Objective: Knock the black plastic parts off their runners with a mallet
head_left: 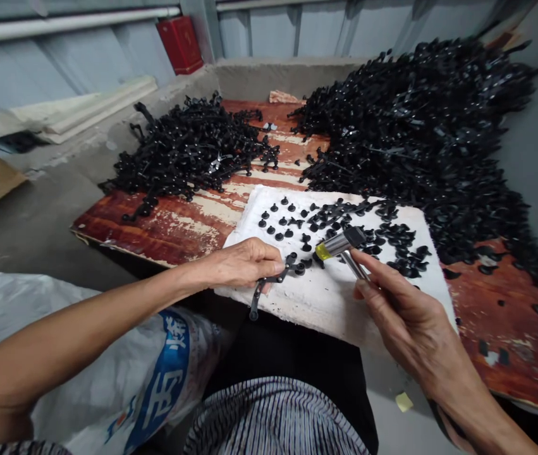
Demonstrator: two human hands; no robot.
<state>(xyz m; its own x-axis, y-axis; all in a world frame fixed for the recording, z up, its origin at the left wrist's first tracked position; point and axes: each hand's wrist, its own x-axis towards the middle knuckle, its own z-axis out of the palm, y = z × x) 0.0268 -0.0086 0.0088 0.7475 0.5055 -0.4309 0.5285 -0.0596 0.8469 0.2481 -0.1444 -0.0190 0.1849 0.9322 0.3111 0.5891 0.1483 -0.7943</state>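
Plywood [155, 230] with flaking red paint is the surface on my feed, resting against a concrete ledge [259, 79] beneath ribbed grey metal wall panels [269, 31], with a red box [181, 44] fixed near the corner. Two heaps of black moulded plastic parts [188, 151] lie on the board, the larger to the right. A white foam slab [339, 303] sits at the near edge, scattered with small black pieces. I see the left hand [243, 265] with its fingers [269, 256] clamped on a black plastic runner [271, 278], just above the slab. The right hand [406, 309] has its fingers [373, 281] clamped around a small metal tool [339, 245] with a yellow tip, held over the slab. A white sack [121, 360] with blue print lies at lower left.
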